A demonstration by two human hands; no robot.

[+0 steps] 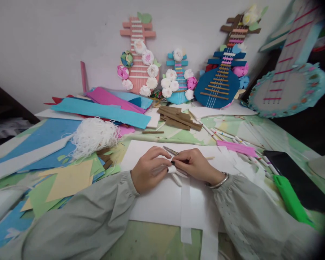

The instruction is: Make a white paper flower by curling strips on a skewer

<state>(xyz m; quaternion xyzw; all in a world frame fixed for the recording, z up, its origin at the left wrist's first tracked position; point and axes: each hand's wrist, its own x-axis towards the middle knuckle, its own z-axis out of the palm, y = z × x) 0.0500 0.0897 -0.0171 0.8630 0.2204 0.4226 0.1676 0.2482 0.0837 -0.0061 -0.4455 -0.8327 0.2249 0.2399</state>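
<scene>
Count: hands, 2. Left hand (151, 169) and right hand (196, 164) meet fingertip to fingertip, both pinching 1 small white paper piece (171, 169). A tiny dark spot shows at the fingertips; too small to identify. Bracelet (221, 181) on right wrist: 1.

Position: paper piece is between the hands, over 1 white sheet (148, 213). Appearance: plain white, narrow, bent into a curl at the near side of the fingers; remainder hidden by them. Just below it, 1 slim white roll (177, 180), lying slanted.

Scissors (170, 150): 1 pair, partly covered by the right hand. Long white strips over the sheet's near edge: 2, one narrower (186, 224), one wider (209, 242).

Surroundings: string heap (95, 137), white, 1; pink strip (236, 147), 1; green-handled object (292, 198), 1; black slab (295, 177), 1. Brown strips (178, 117) overlap; count uncertain. Lute-shaped models (138, 68) behind: at least 4.
</scene>
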